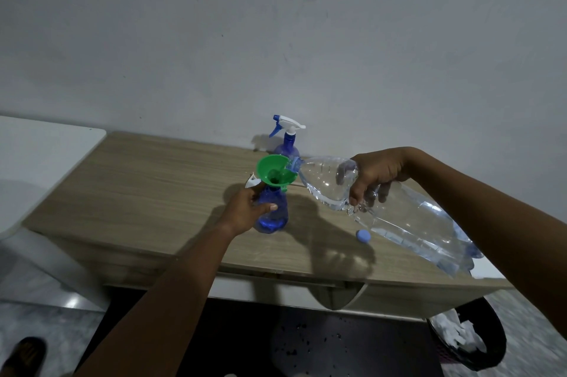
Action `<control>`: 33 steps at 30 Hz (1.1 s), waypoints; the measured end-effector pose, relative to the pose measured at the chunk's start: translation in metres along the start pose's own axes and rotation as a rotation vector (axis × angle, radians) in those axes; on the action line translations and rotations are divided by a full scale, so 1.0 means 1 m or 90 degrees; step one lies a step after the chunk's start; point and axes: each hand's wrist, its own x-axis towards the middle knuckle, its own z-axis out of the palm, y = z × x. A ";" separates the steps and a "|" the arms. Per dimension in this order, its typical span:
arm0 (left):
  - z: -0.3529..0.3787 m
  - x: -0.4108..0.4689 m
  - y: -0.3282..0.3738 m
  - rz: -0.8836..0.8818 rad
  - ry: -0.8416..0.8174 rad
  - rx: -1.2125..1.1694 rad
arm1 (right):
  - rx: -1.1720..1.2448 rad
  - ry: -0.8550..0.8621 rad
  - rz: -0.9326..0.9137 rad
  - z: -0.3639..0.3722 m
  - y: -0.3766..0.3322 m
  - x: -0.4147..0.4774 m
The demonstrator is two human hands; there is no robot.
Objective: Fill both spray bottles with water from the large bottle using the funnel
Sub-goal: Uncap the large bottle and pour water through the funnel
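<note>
A wooden table (159, 180) against a pale wall (276, 39) was seen from above, through a head-worn camera. Near the table's middle, a blue spray bottle (273, 214) without its sprayer top was held upright by the left hand (245, 211), whose fingers and thumb were wrapped closed around the bottle's body. A green funnel (274, 172) was seated in the bottle's neck. Just behind the left hand, a white part (253, 182) lay on the table; what it was could not be told for certain.

A large clear water bottle (399, 220) was held tilted by the right hand (376, 177), which was closed over the bottle's upper shoulder, with the fingers curled underneath. The bottle's open mouth was resting at the funnel's right rim, and its base was raised toward the camera on the right. Water could be seen inside it.

A second blue spray bottle (288, 140), with a white and blue trigger top in place, was standing at the back of the table by the wall, just behind the funnel. A small blue cap (363, 236) was lying on the table beneath the large bottle.

On the floor at lower right, a dark bin (491, 346) containing white crumpled material was seen.
</note>
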 end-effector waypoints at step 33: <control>-0.001 -0.003 0.005 -0.009 0.000 0.037 | -0.013 0.001 0.014 -0.002 -0.001 0.000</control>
